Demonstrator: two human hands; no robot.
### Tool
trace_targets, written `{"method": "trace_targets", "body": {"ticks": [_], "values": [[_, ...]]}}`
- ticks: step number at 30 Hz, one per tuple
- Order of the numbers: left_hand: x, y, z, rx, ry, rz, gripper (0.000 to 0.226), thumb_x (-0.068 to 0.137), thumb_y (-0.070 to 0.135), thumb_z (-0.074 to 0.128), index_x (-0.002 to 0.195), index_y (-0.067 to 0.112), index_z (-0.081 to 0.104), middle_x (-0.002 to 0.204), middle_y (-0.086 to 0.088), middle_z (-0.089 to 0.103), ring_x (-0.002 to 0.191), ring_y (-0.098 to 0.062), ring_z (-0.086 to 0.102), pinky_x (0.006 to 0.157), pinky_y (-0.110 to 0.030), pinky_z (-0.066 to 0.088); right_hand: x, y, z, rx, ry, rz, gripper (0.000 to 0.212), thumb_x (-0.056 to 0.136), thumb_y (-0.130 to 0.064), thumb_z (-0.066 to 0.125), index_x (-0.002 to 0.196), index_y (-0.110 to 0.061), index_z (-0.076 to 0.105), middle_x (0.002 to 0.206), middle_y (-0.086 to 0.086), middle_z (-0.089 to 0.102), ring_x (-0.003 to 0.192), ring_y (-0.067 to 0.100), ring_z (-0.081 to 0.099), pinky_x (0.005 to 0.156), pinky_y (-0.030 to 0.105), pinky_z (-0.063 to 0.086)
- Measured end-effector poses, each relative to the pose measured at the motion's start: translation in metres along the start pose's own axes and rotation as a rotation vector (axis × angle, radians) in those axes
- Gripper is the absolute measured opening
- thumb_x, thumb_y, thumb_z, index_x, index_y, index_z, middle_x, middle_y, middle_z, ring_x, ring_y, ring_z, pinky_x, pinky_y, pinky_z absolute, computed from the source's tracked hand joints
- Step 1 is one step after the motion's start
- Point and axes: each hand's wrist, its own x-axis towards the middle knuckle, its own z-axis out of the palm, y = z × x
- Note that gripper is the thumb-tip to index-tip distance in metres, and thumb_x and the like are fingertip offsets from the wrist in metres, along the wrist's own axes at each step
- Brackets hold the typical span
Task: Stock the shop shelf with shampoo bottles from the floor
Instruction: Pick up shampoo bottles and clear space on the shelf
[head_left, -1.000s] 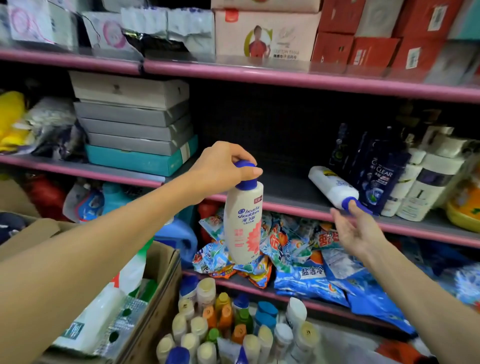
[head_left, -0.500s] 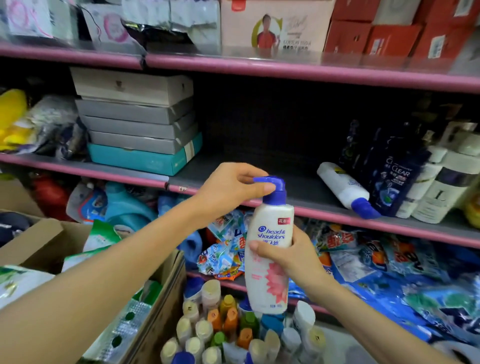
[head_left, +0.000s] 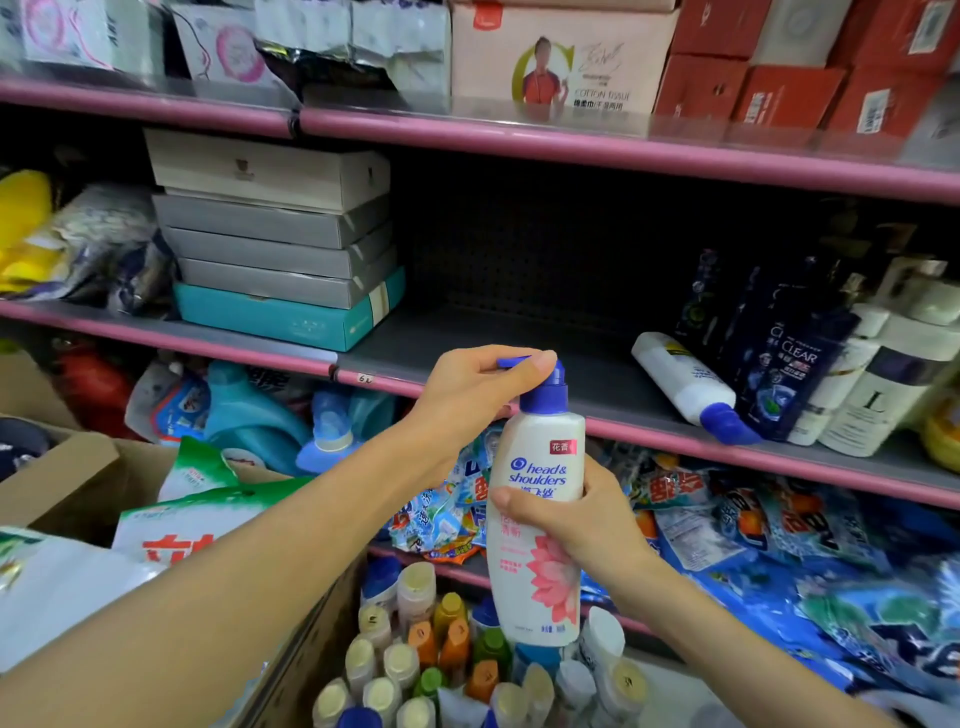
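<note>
Head cam, facing fwd and down, close on shop shelf, single view

Open shelf stretch between stacked boxes and fallen bottle (lying flat).

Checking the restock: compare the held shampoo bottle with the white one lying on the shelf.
The held bottle is upright, off the shelf, both hands on it; the lying bottle rests on its side, untouched. The held one shows its label and a pink flower; the other's print is mostly hidden. Both are white with blue tops.
</note>
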Motion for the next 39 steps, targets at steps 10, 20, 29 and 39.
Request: {"method": "trace_targets", "body": {"ticks": [10,20,29,39], "values": [[-0.002,-0.008,0.001,-0.067,0.023,-0.016,0.022,0.082,0.033,0.067,0.1,0.022,0.072,0.087,0.007,0.073,0.074,0.001,0.063,0.069,-0.015,0.047,-0.001,0.005,0.003,-0.018,0.02,0.002,0.031,0.068,-0.018,0.084,0.092,-0.018,0.065,0.085,-0.002,0.076,0.075,0.016,0.073,0.063,0.024,0.058],[0.0,-0.01,-0.009,-0.106,0.009,-0.02,0.025,0.077,0.032,0.068,0.099,0.022,0.072,0.09,0.004,0.074,0.084,-0.005,0.066,0.084,-0.027,0.052,0.003,0.006,0.013,-0.059,0.066,0.026,0.037,0.064,-0.023,0.086,0.094,-0.02,0.065,0.085,-0.005,0.075,0.074,0.013,0.073,0.065,0.026,0.06],[0.001,-0.016,-0.018,-0.176,-0.094,-0.034,0.035,0.068,0.034,0.066,0.099,0.019,0.072,0.098,-0.002,0.073,0.091,-0.014,0.064,0.08,-0.021,0.054,0.003,0.011,0.011,-0.036,-0.014,0.05,0.038,0.064,-0.023,0.087,0.095,-0.021,0.065,0.087,-0.005,0.076,0.077,0.014,0.073,0.062,0.021,0.056],[0.003,-0.021,-0.02,-0.178,-0.105,0.0,0.039,0.066,0.038,0.068,0.1,0.02,0.072,0.097,0.001,0.073,0.091,-0.011,0.067,0.079,-0.02,0.054,0.005,0.012,0.011,-0.025,-0.036,0.061,0.038,0.064,-0.022,0.087,0.095,-0.019,0.065,0.087,-0.004,0.076,0.077,0.014,0.073,0.061,0.02,0.056]]}}
